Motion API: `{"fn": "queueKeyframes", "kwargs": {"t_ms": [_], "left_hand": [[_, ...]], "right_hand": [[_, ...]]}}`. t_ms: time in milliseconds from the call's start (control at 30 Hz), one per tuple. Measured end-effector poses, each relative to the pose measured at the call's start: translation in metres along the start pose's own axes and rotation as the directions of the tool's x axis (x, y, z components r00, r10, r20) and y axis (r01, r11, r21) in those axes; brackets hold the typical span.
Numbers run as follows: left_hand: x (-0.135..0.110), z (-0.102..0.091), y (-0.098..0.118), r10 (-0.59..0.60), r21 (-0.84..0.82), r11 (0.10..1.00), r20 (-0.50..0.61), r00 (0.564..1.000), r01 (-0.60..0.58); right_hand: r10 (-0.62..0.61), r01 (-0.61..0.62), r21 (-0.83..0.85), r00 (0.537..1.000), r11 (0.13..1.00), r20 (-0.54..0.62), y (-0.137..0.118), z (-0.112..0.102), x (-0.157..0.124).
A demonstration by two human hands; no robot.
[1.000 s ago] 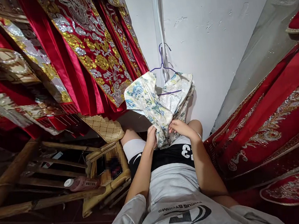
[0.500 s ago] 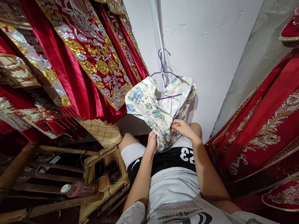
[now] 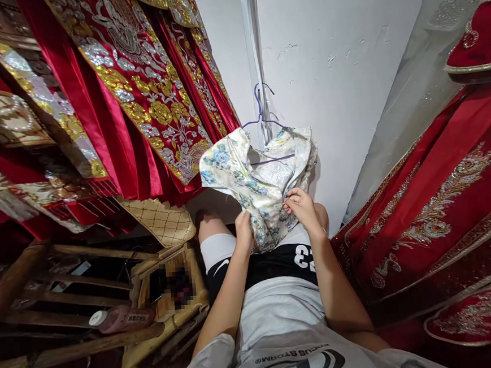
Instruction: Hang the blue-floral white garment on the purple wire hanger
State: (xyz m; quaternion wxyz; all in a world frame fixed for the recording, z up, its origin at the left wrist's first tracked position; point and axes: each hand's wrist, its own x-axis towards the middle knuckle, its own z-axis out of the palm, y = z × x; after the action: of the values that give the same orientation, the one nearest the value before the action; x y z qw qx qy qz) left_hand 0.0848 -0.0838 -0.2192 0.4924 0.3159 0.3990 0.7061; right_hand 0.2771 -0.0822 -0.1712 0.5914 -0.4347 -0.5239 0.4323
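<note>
Head view. A floral blouse [image 3: 223,158] sits on a purple hanger [image 3: 259,112], its shoulders draped over the hanger's sloping arms and its lower part resting on the wearer's lap, before the white wall [image 3: 320,104]. The left hand [image 3: 244,229] is clenched at the blouse's lower side edge; its curled fingers hide the exact hold. The right hand [image 3: 300,205] pinches the front edge of the cloth between its fingertips.

Judged from this state, the mounting on the hanger is done: the crossbar shows through the open neckline. The work at the front appears unfinished, since the cloth there is rumpled between the hands; whether any fastening is closed is too small to tell. The hook stands near the wall strip [image 3: 251,36], its support unclear. To one side, a bottle [image 3: 122,318] lies along the near rail of a bamboo seat [image 3: 196,278].
</note>
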Motion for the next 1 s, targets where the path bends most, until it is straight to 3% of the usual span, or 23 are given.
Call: {"fn": "queueKeyframes", "kwargs": {"t_ms": [67, 133, 200, 233, 300, 367, 400, 500, 667, 800, 900, 1000], "left_hand": [[0.006, -0.006, 0.002, 0.088, -0.048, 0.994, -0.209, 0.974, -0.1], [0.007, -0.012, 0.006, 0.227, 0.016, 0.971, -0.37, 0.901, -0.238], [0.0, -0.013, 0.007, 0.428, 0.186, 0.904, -0.388, 0.817, -0.385], [-0.006, -0.01, 0.005, 0.509, 0.266, 0.858, -0.319, 0.799, -0.44], [-0.022, 0.001, -0.005, 0.535, 0.343, 0.804, -0.059, 0.843, -0.486], [-0.036, 0.013, -0.02, 0.397, 0.343, 0.83, 0.191, 0.898, -0.44], [-0.041, 0.019, -0.028, 0.329, 0.344, 0.847, 0.258, 0.909, -0.404], [-0.045, 0.025, -0.04, 0.261, 0.37, 0.855, 0.299, 0.918, -0.363], [-0.037, 0.014, -0.028, 0.308, 0.437, 0.762, 0.405, 0.861, -0.478], [-0.032, 0.013, -0.026, 0.257, 0.566, 0.631, 0.493, 0.832, -0.53], [-0.031, 0.021, -0.029, 0.166, 0.628, 0.526, 0.586, 0.793, -0.574], [-0.032, 0.03, -0.031, 0.1, 0.642, 0.489, 0.631, 0.77, -0.59]], "right_hand": [[0.005, -0.004, 0.027, 0.999, 1.0, -0.046, 0.0, -0.003, 0.001], [0.035, -0.033, 0.049, 0.999, 0.998, -0.04, 0.002, -0.004, 0.002], [0.082, -0.083, 0.057, 0.996, 0.995, 0.021, 0.004, -0.001, 0.003], [0.106, -0.11, 0.058, 0.992, 0.992, 0.062, 0.005, 0.002, 0.002], [0.145, -0.155, 0.063, 0.979, 0.986, 0.141, 0.007, 0.009, 0.001], [0.169, -0.188, 0.071, 0.961, 0.98, 0.22, 0.008, 0.017, -0.002], [0.174, -0.199, 0.073, 0.951, 0.977, 0.255, 0.007, 0.02, -0.004], [0.184, -0.221, 0.065, 0.917, 0.973, 0.354, 0.003, 0.025, -0.008], [0.272, -0.328, 0.063, 0.864, 0.943, 0.425, -0.007, 0.025, -0.007], [0.24, -0.299, 0.164, 0.922, 0.94, 0.305, -0.026, 0.022, 0.017], [0.133, -0.164, 0.201, 0.978, 0.966, 0.161, -0.057, 0.02, 0.051], [0.016, -0.036, 0.207, 0.995, 0.978, 0.096, -0.096, 0.023, 0.089]]}}
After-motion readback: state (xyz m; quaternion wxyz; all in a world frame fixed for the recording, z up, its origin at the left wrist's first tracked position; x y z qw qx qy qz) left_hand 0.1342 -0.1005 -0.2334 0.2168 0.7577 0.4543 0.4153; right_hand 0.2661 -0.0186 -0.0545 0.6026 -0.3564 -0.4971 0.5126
